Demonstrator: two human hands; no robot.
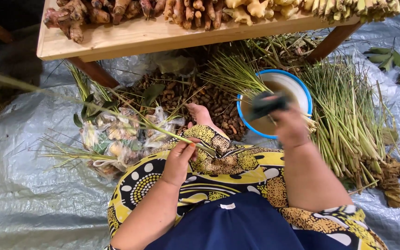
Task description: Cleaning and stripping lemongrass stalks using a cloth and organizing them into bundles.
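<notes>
Lemongrass stalk (116, 113) lies pinched at its thick end in the fingers of the left hand (178, 162), which close narrowly round it over the person's lap; its long green blades run off up and to the left, past the bench leg. Held that way, the root end sits close to the body where the other hand can reach it. The right hand (289, 126) is shut on a dark tool (265, 104), blurred by motion, so its kind cannot be told; it hangs above a blue-rimmed bowl (302, 88) of murky liquid, probably kept near for rinsing. Under the hands a yellow patterned skirt (237, 169) covers the knees, and a bare foot (199, 113) pokes out beyond. Further out, a heap of lemongrass (348, 120) rests on the grey tarpaulin (24, 194) to the right, a clear bag of roots (112, 139) to the left, and a wooden bench (130, 39) carries ginger and turmeric (186, 11).
</notes>
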